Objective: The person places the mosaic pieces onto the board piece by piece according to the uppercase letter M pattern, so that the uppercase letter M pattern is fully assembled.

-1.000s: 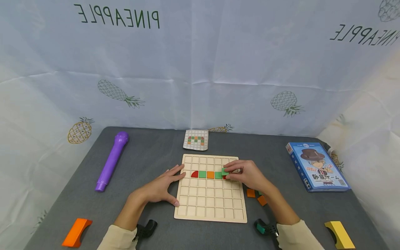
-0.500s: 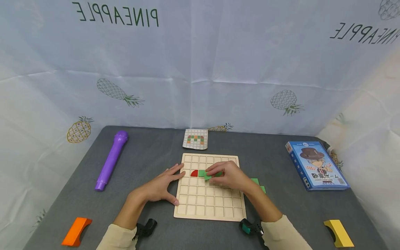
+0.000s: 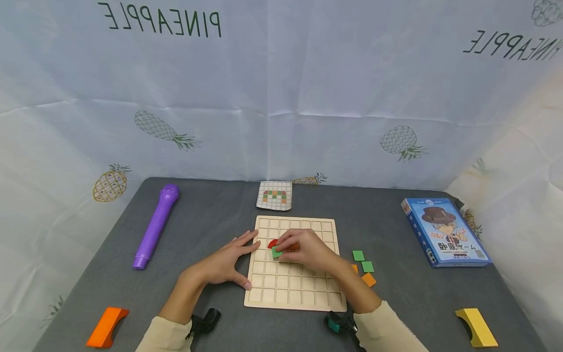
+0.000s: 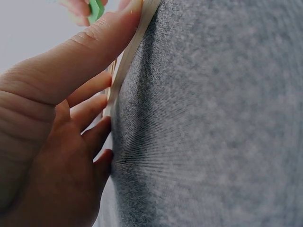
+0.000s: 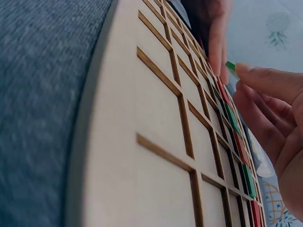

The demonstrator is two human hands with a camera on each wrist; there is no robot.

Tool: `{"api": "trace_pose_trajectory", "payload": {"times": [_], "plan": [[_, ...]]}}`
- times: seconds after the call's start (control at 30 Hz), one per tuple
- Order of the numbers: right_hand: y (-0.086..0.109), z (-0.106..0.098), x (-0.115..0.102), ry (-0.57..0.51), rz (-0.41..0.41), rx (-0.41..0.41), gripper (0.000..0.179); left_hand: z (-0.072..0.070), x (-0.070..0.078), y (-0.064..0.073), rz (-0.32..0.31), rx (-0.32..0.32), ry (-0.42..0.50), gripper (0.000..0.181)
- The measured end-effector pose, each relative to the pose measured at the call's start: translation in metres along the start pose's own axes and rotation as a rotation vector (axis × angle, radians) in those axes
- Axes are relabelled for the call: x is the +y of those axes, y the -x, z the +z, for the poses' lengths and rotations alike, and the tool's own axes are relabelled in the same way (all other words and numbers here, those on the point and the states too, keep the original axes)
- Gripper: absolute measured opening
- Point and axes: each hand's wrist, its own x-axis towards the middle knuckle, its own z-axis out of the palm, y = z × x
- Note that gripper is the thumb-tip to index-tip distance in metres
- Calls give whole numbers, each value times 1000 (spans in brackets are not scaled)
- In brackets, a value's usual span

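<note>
Grid board (image 3: 294, 299) lies flat on the grey table (image 3: 211, 205), centred between its left and right edges. Right hand (image 3: 310, 250) reaches over the board and pinches a green tile (image 3: 276, 253) between thumb and fingertips. The tile is near the board's left edge, on the near side of the red rounded piece (image 3: 272, 243); the right wrist view shows it raised above the board's face. Left hand (image 3: 226, 261) is spread, fingers extended, fingertips touching the board's left edge and thumb by its near left corner.

A row of inlaid pieces (mostly hidden by the right hand from above) shows in the right wrist view, including a green inlaid piece (image 5: 249, 180) and a red end piece (image 5: 256, 213).

Just off the board's right edge: two loose green squares (image 3: 358, 255) and an orange square (image 3: 368, 279), plus a second orange square (image 3: 354, 268) partly covered by the right forearm.

Elsewhere: pattern card (image 3: 274, 195) at the table's far edge; purple microphone (image 3: 156, 227) along the left edge; blue box (image 3: 446, 233) near the far right corner; orange arch (image 3: 107, 327) towards the near left corner, yellow arch (image 3: 477, 327) towards the near right.
</note>
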Motion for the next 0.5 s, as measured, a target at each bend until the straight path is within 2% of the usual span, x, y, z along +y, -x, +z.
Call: {"api": "trace_pose_trajectory", "payload": {"times": [0.17,0.5], "plan": [[-2,6,-1,7,-9,-2,15,0,0,0,8,-2,-9,108],[-2,13,-1,66,41,2,14,0,0,0,2,3,-7,107]]}}
